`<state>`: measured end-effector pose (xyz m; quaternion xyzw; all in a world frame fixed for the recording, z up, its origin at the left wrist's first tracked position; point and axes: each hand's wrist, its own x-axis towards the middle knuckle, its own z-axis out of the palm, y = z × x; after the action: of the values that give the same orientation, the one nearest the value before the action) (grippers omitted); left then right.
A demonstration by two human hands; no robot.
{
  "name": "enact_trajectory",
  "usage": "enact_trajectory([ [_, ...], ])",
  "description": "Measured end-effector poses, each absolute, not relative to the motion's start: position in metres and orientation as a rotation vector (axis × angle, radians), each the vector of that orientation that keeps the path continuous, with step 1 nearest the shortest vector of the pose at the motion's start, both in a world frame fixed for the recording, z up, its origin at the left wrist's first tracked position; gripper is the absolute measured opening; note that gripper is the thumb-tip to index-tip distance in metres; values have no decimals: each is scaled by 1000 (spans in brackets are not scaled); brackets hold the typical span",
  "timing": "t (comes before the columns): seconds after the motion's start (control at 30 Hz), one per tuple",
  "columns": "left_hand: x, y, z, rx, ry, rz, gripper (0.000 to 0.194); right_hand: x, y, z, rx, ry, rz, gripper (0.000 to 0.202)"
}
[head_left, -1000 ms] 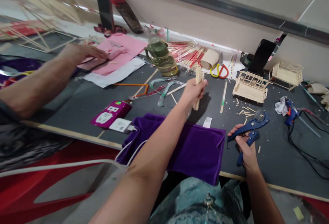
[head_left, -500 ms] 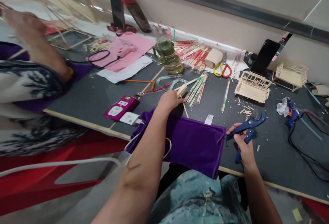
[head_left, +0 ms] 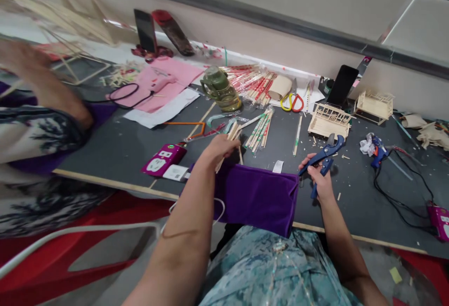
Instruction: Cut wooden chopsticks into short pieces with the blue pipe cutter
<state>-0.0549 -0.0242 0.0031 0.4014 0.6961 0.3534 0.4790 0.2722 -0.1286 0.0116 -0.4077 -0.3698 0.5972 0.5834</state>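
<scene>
My left hand (head_left: 220,148) is closed around a small bundle of pale wooden sticks (head_left: 233,131), above the far left part of a folded purple cloth (head_left: 256,193). Just right of it, paper-wrapped chopsticks (head_left: 260,129) lie fanned out on the dark table. My right hand (head_left: 320,177) grips a blue cutter (head_left: 324,156) by its handles, to the right of the cloth. A small model of wooden sticks (head_left: 329,121) stands beyond the cutter, with short stick pieces scattered near it.
Behind are a green-lidded bottle (head_left: 220,88), scissors (head_left: 292,102) and a phone (head_left: 343,85). On the right sits a blue glue gun (head_left: 379,154) with a black cord. A purple power strip (head_left: 164,159) lies left. Another person's arm (head_left: 52,79) is at the far left.
The whole view has shifted. My left hand has lifted the sticks a little away from the wrapped chopsticks, toward the left. My right hand still holds the cutter.
</scene>
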Motion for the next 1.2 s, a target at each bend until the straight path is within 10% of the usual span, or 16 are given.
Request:
enact_trajectory([
  [0.47,57,17,22,1035,944,1399,40,267,-87,-3,-978,-847,1257,36],
  [1.2,71,29,-16,1102,968,1159,35,266,-85,-12,-1010,-894,1180,35],
])
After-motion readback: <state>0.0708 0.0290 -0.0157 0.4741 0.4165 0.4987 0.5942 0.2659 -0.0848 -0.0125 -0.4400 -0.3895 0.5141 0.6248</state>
